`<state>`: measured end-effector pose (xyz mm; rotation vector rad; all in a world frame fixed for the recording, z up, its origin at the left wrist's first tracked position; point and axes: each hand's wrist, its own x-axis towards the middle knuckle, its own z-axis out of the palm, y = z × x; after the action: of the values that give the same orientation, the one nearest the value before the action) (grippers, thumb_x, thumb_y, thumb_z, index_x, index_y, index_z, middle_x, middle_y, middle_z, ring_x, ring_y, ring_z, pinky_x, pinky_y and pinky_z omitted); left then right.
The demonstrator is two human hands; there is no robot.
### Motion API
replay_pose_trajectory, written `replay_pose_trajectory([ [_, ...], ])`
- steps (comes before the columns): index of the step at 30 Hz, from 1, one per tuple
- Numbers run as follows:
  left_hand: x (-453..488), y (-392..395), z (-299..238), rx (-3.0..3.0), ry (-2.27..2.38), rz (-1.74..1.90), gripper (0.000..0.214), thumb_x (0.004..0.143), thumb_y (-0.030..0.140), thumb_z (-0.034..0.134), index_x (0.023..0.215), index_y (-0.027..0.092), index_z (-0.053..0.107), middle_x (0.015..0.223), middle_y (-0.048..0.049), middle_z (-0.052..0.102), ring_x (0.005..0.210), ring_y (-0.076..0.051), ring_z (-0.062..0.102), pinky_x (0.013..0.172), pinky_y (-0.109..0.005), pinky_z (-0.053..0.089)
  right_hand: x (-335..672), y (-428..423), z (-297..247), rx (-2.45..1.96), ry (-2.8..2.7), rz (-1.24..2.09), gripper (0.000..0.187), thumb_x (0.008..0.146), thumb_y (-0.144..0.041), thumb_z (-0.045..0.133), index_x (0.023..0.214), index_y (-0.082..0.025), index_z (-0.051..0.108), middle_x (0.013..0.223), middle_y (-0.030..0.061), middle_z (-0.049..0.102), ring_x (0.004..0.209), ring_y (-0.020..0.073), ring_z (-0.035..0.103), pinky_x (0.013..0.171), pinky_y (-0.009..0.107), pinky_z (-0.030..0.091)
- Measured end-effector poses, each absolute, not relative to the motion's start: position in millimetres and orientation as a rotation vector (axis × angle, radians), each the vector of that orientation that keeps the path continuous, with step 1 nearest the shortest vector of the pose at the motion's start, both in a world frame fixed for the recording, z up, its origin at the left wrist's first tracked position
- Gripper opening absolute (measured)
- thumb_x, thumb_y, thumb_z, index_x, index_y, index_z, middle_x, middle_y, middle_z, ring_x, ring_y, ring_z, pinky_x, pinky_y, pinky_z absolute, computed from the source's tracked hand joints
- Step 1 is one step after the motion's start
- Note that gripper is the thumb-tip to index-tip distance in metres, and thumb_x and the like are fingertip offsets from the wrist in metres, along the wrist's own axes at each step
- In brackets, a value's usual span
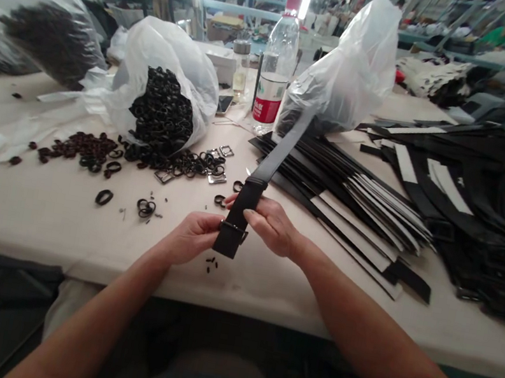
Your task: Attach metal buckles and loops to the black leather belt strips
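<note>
A black belt [246, 204] is held between both hands above the front of the table, its long end running away toward the bags. Near its close end a metal buckle [239, 231] crosses the strap, and a loop [256, 183] sits round it farther up. My left hand [190, 238] pinches the belt at the buckle from the left. My right hand [271, 226] grips the strap from the right, thumb on top. Several small dark pieces [211, 265] lie on the table just below the belt's end.
An open plastic bag [174, 47] spills black loops [164, 106] over the table, beside brown loops [80, 146] and loose buckles [216, 176]. A bottle [277, 57] stands behind. Stacked belt straps [357, 200] lie to the right, with a dark belt pile [481, 240] beyond.
</note>
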<state>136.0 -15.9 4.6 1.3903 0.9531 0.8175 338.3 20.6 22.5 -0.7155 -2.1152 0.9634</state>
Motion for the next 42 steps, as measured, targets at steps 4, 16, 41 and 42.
replay_pose_trajectory([
  [4, 141, -12, 2, 1.289, 1.01, 0.987, 0.022, 0.07, 0.038, 0.077, 0.075, 0.016, 0.076, 0.07, -0.0044, 0.072, 0.071, -0.018, 0.065, 0.069, -0.027, 0.052, 340, 33, 12, -0.656, -1.996, 1.368, 0.039, 0.093, -0.039, 0.044, 0.11, -0.013, 0.068, 0.109, 0.0094, 0.069, 0.106, 0.0241, 0.061, 0.099, 0.041, 0.045],
  [16, 150, -9, 2, 1.341, 1.062, 1.06, 0.022, 0.068, 0.038, 0.077, 0.065, 0.016, 0.072, 0.063, -0.0012, 0.063, 0.062, -0.013, 0.054, 0.063, -0.026, 0.047, 310, 15, -13, -0.736, -1.606, 1.612, 0.046, 0.076, -0.056, 0.074, 0.094, -0.013, 0.068, 0.077, 0.0004, 0.062, 0.074, 0.0142, 0.057, 0.072, 0.029, 0.048],
  [41, 120, 8, 3, 1.248, 1.204, 1.041, 0.039, 0.073, 0.049, 0.074, 0.094, 0.015, 0.074, 0.081, -0.0084, 0.076, 0.067, -0.017, 0.069, 0.061, -0.026, 0.052, 320, 31, -10, -0.827, -1.0, 1.595, 0.043, 0.069, -0.057, 0.08, 0.083, -0.017, 0.074, 0.086, 0.0058, 0.074, 0.078, 0.0163, 0.068, 0.076, 0.029, 0.054],
  [42, 113, 13, 8, 1.253, 1.242, 1.089, 0.039, 0.072, 0.05, 0.075, 0.09, 0.015, 0.073, 0.08, -0.0085, 0.076, 0.065, -0.016, 0.068, 0.06, -0.025, 0.051, 323, 35, -10, -0.837, -1.0, 1.578, 0.043, 0.069, -0.057, 0.079, 0.083, -0.017, 0.073, 0.086, 0.0056, 0.074, 0.076, 0.0162, 0.069, 0.077, 0.029, 0.055],
])
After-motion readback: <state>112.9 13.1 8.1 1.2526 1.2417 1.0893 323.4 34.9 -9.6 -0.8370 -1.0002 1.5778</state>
